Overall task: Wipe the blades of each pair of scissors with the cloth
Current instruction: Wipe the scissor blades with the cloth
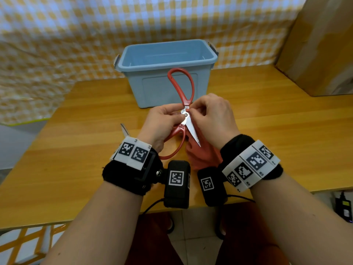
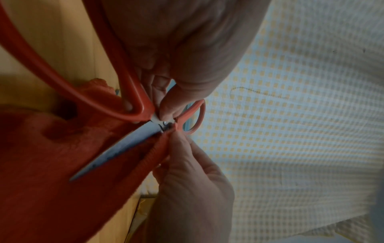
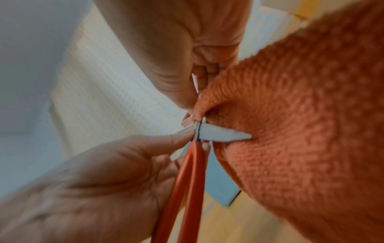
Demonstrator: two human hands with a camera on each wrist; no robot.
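A pair of red-handled scissors [image 1: 192, 131] is held spread open above the wooden table [image 1: 286, 121]. One handle loop points away toward the bin and the other lies under my left palm. My left hand [image 1: 164, 121] pinches the scissors at the pivot screw. My right hand [image 1: 212, 115] pinches an orange knitted cloth [image 1: 202, 155] against the base of the blade [image 2: 124, 144], right at the pivot. The cloth [image 3: 301, 115] hangs down under the bare blade [image 3: 222, 134], whose tip points toward me. The second blade is hidden.
An empty blue plastic bin [image 1: 166, 79] stands just behind the hands. A silver blade tip [image 1: 124, 130] sticks up beside my left wrist; the thing it belongs to is hidden. A cardboard box [image 1: 321, 44] stands at the back right. A yellow checked sheet covers the wall.
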